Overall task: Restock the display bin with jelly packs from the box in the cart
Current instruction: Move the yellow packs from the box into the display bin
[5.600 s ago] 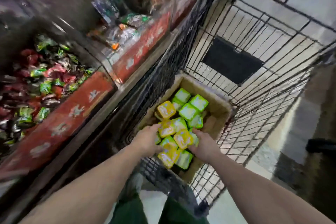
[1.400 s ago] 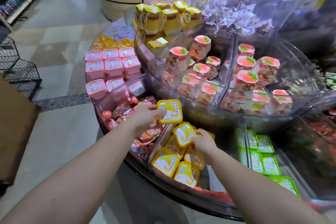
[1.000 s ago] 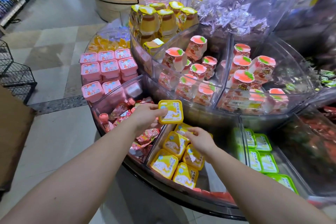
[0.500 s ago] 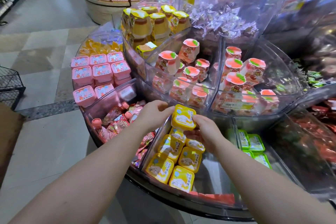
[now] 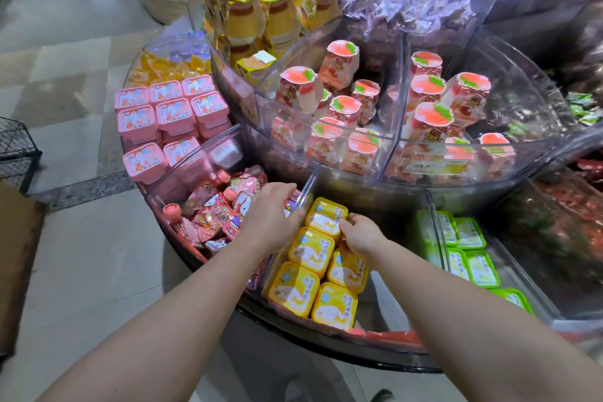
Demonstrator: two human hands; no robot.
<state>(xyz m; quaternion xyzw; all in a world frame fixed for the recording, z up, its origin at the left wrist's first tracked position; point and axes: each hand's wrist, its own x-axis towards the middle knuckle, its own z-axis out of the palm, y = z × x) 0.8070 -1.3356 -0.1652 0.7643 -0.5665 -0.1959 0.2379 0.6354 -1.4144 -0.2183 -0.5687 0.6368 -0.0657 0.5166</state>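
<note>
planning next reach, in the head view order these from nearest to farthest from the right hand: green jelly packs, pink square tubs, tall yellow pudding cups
From the right hand:
1. green jelly packs, right, next compartment.
2. pink square tubs, far left.
3. tall yellow pudding cups, upper tier, back.

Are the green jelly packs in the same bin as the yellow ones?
No, a clear divider separates the green packs from the yellow packs.
</note>
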